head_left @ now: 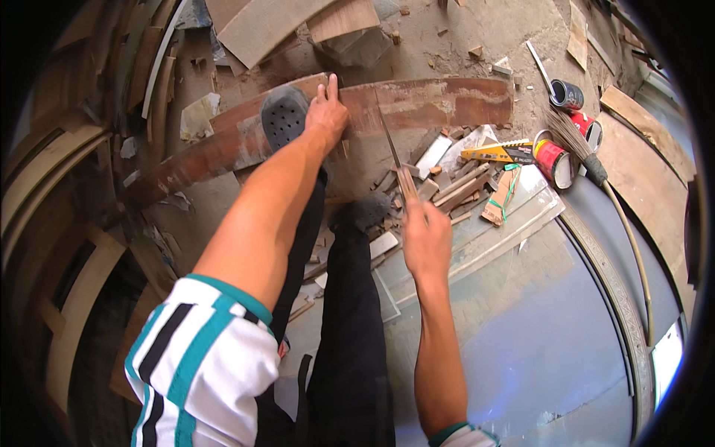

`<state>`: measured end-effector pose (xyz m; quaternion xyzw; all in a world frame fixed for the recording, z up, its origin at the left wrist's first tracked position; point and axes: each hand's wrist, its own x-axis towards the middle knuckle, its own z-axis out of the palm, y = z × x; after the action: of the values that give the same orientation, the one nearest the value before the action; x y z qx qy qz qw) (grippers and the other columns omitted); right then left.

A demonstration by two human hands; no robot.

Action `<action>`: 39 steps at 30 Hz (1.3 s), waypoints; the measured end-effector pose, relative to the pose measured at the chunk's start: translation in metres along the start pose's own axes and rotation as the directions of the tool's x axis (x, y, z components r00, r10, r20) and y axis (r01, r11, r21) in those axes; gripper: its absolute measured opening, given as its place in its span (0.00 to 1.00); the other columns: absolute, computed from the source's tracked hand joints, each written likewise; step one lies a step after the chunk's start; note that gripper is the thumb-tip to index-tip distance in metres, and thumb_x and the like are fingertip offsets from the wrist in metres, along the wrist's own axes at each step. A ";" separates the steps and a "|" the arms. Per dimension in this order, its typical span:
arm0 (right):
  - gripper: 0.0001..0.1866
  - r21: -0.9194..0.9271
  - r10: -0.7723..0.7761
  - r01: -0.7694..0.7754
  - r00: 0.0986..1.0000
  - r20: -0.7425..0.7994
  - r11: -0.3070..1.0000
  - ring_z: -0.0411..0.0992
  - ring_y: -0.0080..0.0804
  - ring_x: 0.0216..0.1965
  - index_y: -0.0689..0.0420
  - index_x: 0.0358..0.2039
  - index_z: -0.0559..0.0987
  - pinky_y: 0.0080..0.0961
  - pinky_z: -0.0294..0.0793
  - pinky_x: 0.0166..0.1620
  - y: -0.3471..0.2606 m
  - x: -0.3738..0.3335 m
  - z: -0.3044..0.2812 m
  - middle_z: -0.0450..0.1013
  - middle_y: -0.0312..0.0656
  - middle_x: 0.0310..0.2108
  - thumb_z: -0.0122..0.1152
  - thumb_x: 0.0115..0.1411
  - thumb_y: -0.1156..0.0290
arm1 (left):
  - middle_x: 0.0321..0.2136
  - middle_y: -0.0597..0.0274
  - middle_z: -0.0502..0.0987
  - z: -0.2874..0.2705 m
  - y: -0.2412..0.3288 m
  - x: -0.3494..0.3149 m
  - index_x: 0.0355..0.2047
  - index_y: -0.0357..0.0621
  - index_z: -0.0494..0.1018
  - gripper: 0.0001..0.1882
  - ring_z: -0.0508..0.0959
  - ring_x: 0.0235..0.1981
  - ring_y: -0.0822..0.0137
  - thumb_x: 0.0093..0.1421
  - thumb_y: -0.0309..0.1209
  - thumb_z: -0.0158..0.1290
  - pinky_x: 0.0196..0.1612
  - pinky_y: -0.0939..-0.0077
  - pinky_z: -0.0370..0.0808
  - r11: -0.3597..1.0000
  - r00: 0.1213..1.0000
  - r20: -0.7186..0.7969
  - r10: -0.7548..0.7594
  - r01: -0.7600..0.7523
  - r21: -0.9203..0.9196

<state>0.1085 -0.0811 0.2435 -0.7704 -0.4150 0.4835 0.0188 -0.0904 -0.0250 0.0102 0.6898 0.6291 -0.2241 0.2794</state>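
Note:
A long, weathered reddish-brown wooden board (447,103) lies across the ground in front of me. On its middle rests my left hand (326,115), gripping it, with fingers reaching to the far edge. Beside that hand, my foot in a dark grey clog (283,123) presses on the board. My right hand (427,242) is closed around the wooden handle of a handsaw (389,138). The narrow blade points away from me, and its tip meets the board to the right of my left hand. My right fingers are partly blurred.
Wood offcuts (465,190) lie heaped right of my feet, near a yellow-and-black box (497,152). Open cans (553,160) and a long-handled brush (573,141) stand farther right. A grey sheet (551,320) covers the near right. Curved timber pieces (71,160) crowd the left.

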 end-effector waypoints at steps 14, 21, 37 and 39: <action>0.27 0.047 -0.071 0.070 0.997 0.036 0.996 0.71 0.67 0.31 0.69 0.25 0.76 0.50 0.68 0.37 0.025 0.033 0.020 0.72 0.65 0.24 0.47 0.66 0.55 | 0.73 0.42 0.39 0.005 -0.001 0.006 0.50 0.30 0.77 0.26 0.57 0.69 0.42 0.53 0.34 0.66 0.61 0.61 0.73 0.999 0.999 0.022 -0.036 0.037 -0.033; 0.23 0.211 -0.050 0.043 0.998 0.027 0.977 0.61 0.24 0.14 0.60 0.21 0.73 0.25 0.58 0.21 0.067 0.046 0.026 0.64 0.34 0.13 0.48 0.68 0.58 | 0.73 0.43 0.40 -0.002 0.019 0.005 0.49 0.32 0.78 0.24 0.57 0.69 0.42 0.51 0.29 0.65 0.61 0.59 0.73 0.999 0.999 0.042 -0.001 0.004 -0.054; 0.36 0.038 0.215 -0.219 0.973 0.084 0.975 0.74 0.54 0.30 0.65 0.23 0.81 0.43 0.70 0.41 0.016 0.032 0.011 0.75 0.58 0.23 0.43 0.66 0.42 | 0.73 0.43 0.40 0.008 0.003 0.005 0.48 0.30 0.78 0.23 0.57 0.69 0.42 0.52 0.30 0.65 0.60 0.60 0.73 0.999 1.000 -0.016 -0.011 0.010 -0.040; 0.35 0.021 0.243 -0.246 0.966 0.089 0.969 0.72 0.54 0.27 0.65 0.22 0.80 0.42 0.70 0.38 0.030 0.020 0.003 0.73 0.57 0.20 0.44 0.66 0.43 | 0.73 0.43 0.41 0.007 0.003 0.006 0.47 0.30 0.78 0.24 0.57 0.69 0.42 0.51 0.30 0.65 0.60 0.60 0.73 0.997 0.999 -0.030 -0.020 0.018 -0.079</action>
<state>0.1288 -0.0889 0.2145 -0.7940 -0.3096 0.5212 -0.0465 -0.0861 -0.0253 0.0018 0.6757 0.6483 -0.1912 0.2945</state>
